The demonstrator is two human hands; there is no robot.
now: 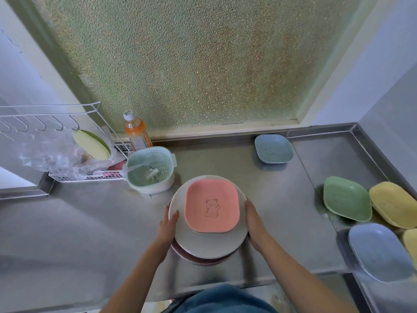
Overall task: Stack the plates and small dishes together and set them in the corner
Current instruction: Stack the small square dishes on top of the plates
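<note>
Left hand [168, 224] and right hand [253, 224] are clamped on the 9 and 3 o'clock rims of a plate stack [203, 245], fingers curled under w/ left thumb on top. Stack is a round white plate over a pinkish one, w/ a pink square dish [212, 205] on top, bear drawing upright toward 12. Sits mid counter [79, 222]. Blue dish [273, 148] at 1 o'clock, green dish [346, 198] and others at 3.

Steel counter [259, 177] under scattered dishes [273, 148]
</note>
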